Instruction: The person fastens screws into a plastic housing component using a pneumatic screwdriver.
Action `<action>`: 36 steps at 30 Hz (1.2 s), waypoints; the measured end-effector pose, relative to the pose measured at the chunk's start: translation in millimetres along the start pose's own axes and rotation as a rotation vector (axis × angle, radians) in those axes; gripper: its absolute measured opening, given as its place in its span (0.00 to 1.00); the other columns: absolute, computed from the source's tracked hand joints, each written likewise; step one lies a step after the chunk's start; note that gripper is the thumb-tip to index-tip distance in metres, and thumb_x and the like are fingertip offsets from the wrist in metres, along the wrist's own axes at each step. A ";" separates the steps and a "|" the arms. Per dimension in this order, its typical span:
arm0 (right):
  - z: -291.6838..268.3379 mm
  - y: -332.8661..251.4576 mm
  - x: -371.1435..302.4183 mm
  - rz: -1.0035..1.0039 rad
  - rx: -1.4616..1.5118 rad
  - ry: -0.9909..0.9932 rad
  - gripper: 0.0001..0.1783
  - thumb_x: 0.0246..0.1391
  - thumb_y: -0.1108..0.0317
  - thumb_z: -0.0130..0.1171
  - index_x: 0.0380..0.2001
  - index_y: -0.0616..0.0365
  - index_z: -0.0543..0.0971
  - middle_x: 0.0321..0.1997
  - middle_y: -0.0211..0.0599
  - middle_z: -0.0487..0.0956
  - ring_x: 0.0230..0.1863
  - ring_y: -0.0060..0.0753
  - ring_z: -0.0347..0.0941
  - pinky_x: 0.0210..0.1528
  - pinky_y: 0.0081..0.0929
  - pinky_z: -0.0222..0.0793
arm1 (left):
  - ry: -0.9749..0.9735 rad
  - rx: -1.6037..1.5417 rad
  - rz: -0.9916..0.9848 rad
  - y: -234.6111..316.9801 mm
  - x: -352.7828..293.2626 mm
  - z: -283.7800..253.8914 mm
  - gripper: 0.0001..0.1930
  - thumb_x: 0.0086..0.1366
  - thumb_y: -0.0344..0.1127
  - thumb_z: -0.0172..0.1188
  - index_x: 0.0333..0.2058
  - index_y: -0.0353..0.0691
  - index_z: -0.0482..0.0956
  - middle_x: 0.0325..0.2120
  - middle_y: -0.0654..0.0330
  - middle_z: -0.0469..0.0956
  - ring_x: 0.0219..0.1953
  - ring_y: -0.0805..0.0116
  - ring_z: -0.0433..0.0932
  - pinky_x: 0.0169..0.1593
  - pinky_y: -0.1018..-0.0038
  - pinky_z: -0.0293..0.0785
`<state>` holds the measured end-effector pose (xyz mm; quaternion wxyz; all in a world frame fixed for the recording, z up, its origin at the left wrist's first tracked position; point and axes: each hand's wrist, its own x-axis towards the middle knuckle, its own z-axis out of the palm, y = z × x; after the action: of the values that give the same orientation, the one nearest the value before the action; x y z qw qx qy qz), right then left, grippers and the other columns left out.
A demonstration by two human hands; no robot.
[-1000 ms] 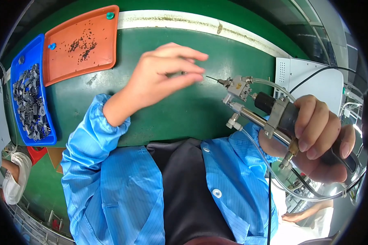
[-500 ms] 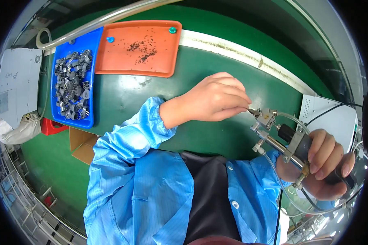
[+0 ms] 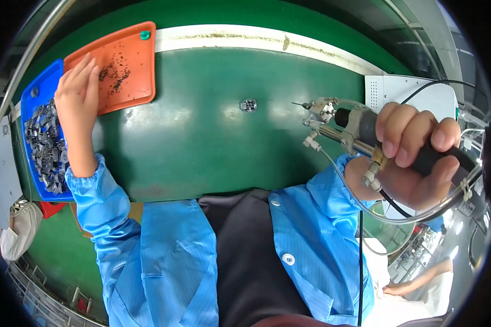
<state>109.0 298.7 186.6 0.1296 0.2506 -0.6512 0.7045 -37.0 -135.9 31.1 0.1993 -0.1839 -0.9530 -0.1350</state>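
My left hand (image 3: pixel 80 101) is over the left side of an orange tray (image 3: pixel 142 60), its fingers stretched out and nothing visible in them. Tiny dark pieces (image 3: pixel 117 73) lie scattered in that tray, too small to name. In my right hand (image 3: pixel 414 141) is a black power screwdriver (image 3: pixel 365 128) with a metal cylinder and clear tubes fixed to it. Its thin tip points left above the green tabletop. Apart from both hands, a small dark part with shiny bits (image 3: pixel 248 105) lies on the table.
A blue tray (image 3: pixel 26 117) heaped with dark grey moulded parts (image 3: pixel 46 147) stands at the left. At the right is a white box-shaped machine (image 3: pixel 414 92) with a cable. A white strip (image 3: pixel 229 38) runs along the table's back. Another person's arm (image 3: pixel 420 278) shows at lower right.
My left hand has left the screwdriver's tip and moved left to the orange tray. The view has shifted right. The small part on the table now shows.
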 end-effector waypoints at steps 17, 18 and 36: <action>1.2 1.2 1.2 -0.033 -0.018 0.041 0.28 0.68 0.46 0.49 0.58 0.57 0.73 0.24 0.26 0.71 0.26 0.25 0.66 0.33 0.30 0.58 | -0.296 -0.853 0.459 174.0 2.6 24.1 0.17 0.51 0.30 0.72 0.41 0.41 0.83 0.52 0.57 0.79 0.55 0.51 0.76 0.58 0.59 0.71; -1.6 0.9 2.0 -0.047 -0.011 -0.020 0.30 0.68 0.46 0.49 0.62 0.58 0.71 0.24 0.26 0.71 0.26 0.24 0.66 0.32 0.30 0.59 | -0.356 -0.855 0.483 176.8 2.7 28.0 0.17 0.52 0.30 0.71 0.42 0.42 0.82 0.53 0.57 0.78 0.55 0.51 0.76 0.58 0.59 0.71; -1.9 2.2 0.0 -0.001 0.094 0.000 0.28 0.66 0.45 0.57 0.56 0.55 0.72 0.23 0.23 0.73 0.26 0.21 0.68 0.33 0.26 0.60 | -0.344 -0.856 0.544 178.2 -7.5 57.0 0.13 0.55 0.28 0.70 0.41 0.40 0.86 0.45 0.59 0.82 0.49 0.54 0.78 0.54 0.61 0.74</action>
<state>107.5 300.3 184.7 0.1180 0.2568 -0.6173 0.7342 22.6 40.3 10.2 -0.0247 -0.5086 -0.7495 -0.4231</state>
